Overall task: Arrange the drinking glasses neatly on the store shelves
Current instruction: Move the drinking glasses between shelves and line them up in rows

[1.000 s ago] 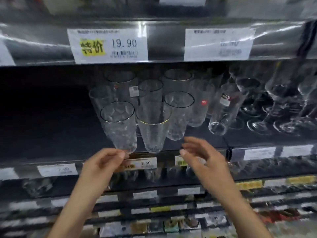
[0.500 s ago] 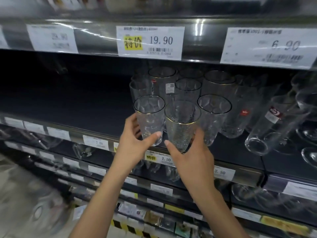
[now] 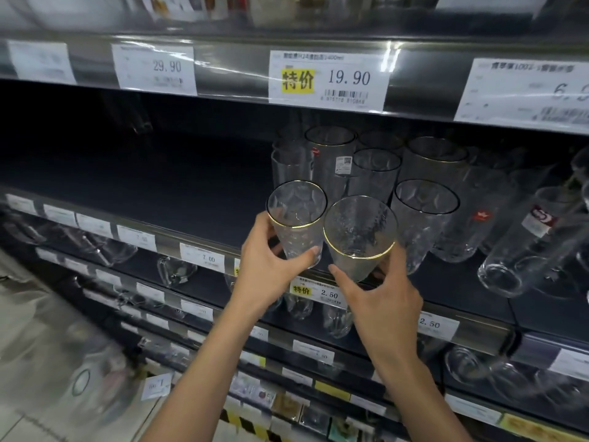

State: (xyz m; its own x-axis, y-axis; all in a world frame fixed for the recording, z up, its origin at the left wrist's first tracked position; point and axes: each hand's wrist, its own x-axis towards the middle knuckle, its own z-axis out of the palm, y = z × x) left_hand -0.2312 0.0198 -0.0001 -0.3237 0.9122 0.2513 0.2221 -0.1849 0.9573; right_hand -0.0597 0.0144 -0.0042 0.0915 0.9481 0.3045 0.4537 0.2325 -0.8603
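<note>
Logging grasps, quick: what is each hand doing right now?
Left hand: grips the left gold-rimmed glass near its base.
Right hand: grips the right gold-rimmed glass near its base.

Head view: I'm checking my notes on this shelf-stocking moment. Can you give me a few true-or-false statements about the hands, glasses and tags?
1. The left hand grips a gold-rimmed glass. True.
2. The right hand holds nothing. False: it grips a second gold-rimmed glass.
3. The yellow-marked price tag above reads 9.90. False: it reads 19.90.
4. A dark-rimmed glass stands to the right of the held pair. True.
</note>
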